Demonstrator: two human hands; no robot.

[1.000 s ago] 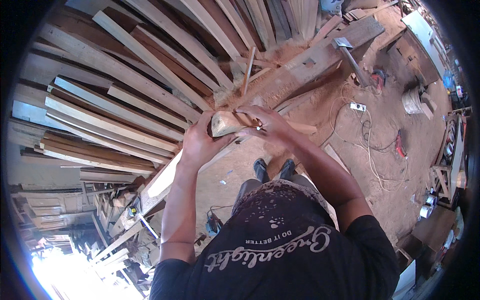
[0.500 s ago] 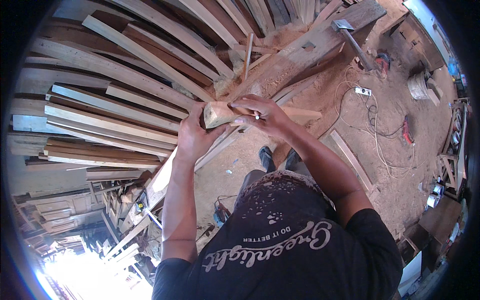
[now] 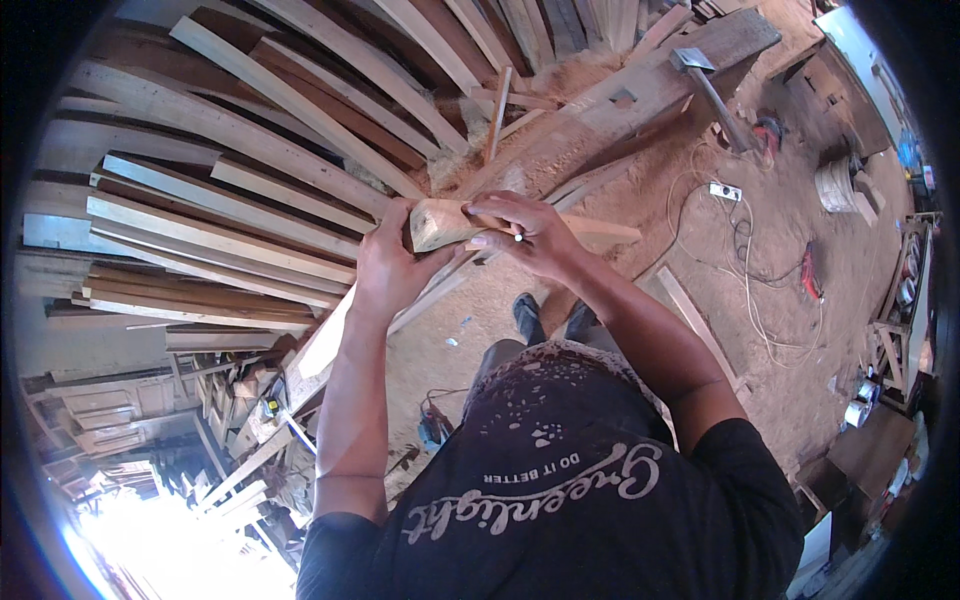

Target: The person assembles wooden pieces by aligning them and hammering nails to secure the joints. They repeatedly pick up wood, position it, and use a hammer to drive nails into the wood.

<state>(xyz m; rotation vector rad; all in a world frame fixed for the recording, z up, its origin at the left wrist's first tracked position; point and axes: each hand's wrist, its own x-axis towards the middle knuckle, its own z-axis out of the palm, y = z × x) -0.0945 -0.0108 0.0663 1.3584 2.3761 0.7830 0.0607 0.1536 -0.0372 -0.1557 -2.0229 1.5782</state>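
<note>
A pale wooden block (image 3: 436, 224) with a curved upper edge is held up in front of me, over a long timber. My left hand (image 3: 388, 262) grips its left end, thumb below and fingers behind. At its right side, my right hand (image 3: 525, 232) is closed, with thumb and fingers against the block. A thin stick with a white end (image 3: 518, 238) pokes out between the right fingers; its kind cannot be made out. The right fingers hide part of the block.
Many long planks (image 3: 230, 225) lean and lie on the left. A thick beam (image 3: 640, 90) carries a hammer-like tool (image 3: 715, 95) with a metal head. On the sawdust-covered floor lie a power strip (image 3: 725, 191), cables, a red power tool (image 3: 810, 270) and a bucket (image 3: 836, 187).
Both hands keep their hold on the block with almost no movement. The whole view has shifted slightly.
</note>
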